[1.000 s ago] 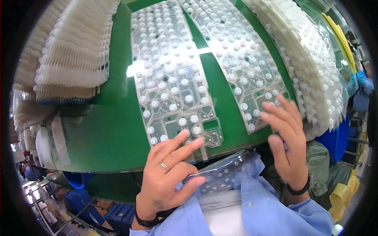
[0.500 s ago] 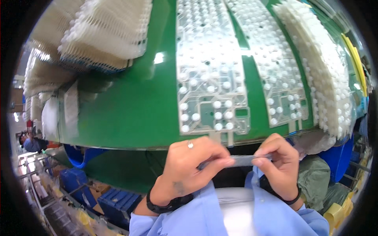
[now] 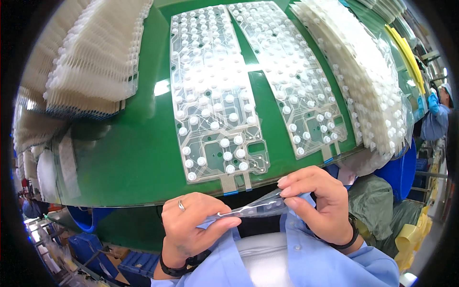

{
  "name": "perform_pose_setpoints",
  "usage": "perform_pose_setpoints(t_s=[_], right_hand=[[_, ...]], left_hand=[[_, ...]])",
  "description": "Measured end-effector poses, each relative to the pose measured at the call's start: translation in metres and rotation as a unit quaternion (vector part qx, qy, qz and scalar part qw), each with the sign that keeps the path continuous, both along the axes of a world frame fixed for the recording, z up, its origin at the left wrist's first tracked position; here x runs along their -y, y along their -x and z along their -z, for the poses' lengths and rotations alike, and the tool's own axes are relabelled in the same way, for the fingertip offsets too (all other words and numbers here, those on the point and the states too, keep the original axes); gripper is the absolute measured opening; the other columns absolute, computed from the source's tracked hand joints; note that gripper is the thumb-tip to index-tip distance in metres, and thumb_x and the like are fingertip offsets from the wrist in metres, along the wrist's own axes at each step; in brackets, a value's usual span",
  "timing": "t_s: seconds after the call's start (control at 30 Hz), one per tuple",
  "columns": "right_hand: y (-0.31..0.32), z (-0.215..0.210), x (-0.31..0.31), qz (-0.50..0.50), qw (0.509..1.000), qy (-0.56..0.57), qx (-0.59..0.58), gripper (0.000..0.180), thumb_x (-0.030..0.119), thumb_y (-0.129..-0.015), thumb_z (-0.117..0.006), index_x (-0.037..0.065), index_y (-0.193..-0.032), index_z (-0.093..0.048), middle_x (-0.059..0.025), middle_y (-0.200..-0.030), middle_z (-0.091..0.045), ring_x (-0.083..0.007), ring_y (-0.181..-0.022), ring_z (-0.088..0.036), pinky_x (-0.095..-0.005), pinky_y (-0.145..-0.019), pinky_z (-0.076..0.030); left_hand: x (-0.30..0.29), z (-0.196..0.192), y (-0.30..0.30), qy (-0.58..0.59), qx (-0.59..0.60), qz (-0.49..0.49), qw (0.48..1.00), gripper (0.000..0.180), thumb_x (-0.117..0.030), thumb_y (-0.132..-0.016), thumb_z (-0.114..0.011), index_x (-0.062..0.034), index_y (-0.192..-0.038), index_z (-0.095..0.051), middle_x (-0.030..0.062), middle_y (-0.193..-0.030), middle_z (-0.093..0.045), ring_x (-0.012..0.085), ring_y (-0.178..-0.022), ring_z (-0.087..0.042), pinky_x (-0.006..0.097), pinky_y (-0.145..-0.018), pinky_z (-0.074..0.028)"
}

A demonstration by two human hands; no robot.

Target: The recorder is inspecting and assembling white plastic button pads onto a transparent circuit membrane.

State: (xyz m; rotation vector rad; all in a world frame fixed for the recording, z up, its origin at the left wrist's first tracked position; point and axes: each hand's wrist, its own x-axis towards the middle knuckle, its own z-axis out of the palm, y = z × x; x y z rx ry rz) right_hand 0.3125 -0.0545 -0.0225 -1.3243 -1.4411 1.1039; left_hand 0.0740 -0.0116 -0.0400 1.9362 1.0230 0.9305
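1. The left hand [image 3: 193, 229], a ring on one finger and a dark band at the wrist, pinches the left end of a thin clear membrane sheet [image 3: 253, 209] between thumb and curled fingers.
2. The right hand [image 3: 318, 203], also with a dark wristband, pinches the sheet's right end with fingertips pressed together.
3. The sheet is held edge-on and nearly level between the two hands, just below the near edge of the green table [image 3: 129, 158] and above the person's blue-sleeved lap.
4. On the table just beyond the hands lies a flat membrane with white domes [image 3: 213, 95], its tail reaching the table edge.
5. A second dotted membrane [image 3: 294, 76] lies beside it to the right, angled.
6. A fanned stack of white dome mats [image 3: 363, 81] runs along the right side.
7. Another stack of white mats [image 3: 91, 62] sits at the far left.
8. A co-worker in blue [image 3: 437, 117] stands at the right rim.
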Motion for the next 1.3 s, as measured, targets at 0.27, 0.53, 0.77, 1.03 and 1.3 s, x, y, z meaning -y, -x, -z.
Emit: perform_pose_setpoints(t_s=[0.27,0.53,0.77,1.03,1.3], right_hand=[[0.005,0.005,-0.010,0.025,1.000,-0.018,-0.006,0.012,-0.003,-0.082,-0.068,0.001,-0.093,-0.067,-0.0121,-0.097,-0.067,-0.0219,-0.091,-0.063,-0.0317,-0.082,-0.049],[-0.025,0.017,-0.025,0.066,0.988,0.076,-0.117,0.008,-0.004,-0.089,-0.061,-0.003,-0.096,-0.064,-0.0121,-0.109,-0.059,-0.0135,-0.097,-0.059,-0.0266,-0.088,-0.048],[-0.028,0.005,-0.035,0.122,0.987,0.094,-0.046,0.006,0.001,-0.088,-0.065,0.001,-0.094,-0.066,-0.0036,-0.093,-0.064,-0.0075,-0.083,-0.059,-0.0219,-0.066,-0.046],[-0.003,0.016,-0.061,0.114,0.989,0.093,0.008,0.006,0.001,-0.086,-0.067,-0.001,-0.091,-0.066,-0.0036,-0.080,-0.064,-0.0054,-0.058,-0.052,-0.0206,-0.050,-0.039],[0.004,0.017,-0.063,0.120,0.983,0.068,0.122,0.005,-0.001,-0.083,-0.068,0.001,-0.087,-0.066,-0.0062,-0.080,-0.065,-0.0100,-0.050,-0.052,-0.0240,-0.047,-0.039]], left_hand=[[-0.008,-0.005,0.002,0.044,-0.071,-0.030,0.996,0.019,-0.012,-0.070,-0.084,-0.0049,-0.067,-0.066,0.0037,-0.058,-0.060,0.0165,-0.048,-0.057,0.025,-0.046,-0.042],[-0.028,0.004,0.003,-0.090,-0.187,0.119,0.971,0.028,-0.031,-0.070,-0.079,-0.0104,-0.067,-0.061,0.0102,-0.121,-0.068,0.0296,-0.118,-0.058,0.041,-0.094,-0.039],[-0.014,-0.014,-0.008,-0.065,-0.210,0.153,0.963,0.031,-0.036,-0.071,-0.079,-0.0126,-0.066,-0.060,0.0071,-0.120,-0.069,0.0276,-0.112,-0.060,0.039,-0.088,-0.040],[-0.027,0.009,-0.006,-0.088,-0.209,0.151,0.962,0.031,-0.042,-0.073,-0.077,-0.0163,-0.065,-0.061,0.0032,-0.115,-0.071,0.0281,-0.119,-0.058,0.043,-0.096,-0.036],[-0.032,0.013,-0.003,-0.085,-0.205,0.170,0.960,0.029,-0.042,-0.073,-0.077,-0.0178,-0.067,-0.062,0.0021,-0.116,-0.071,0.0263,-0.117,-0.058,0.043,-0.095,-0.035]])
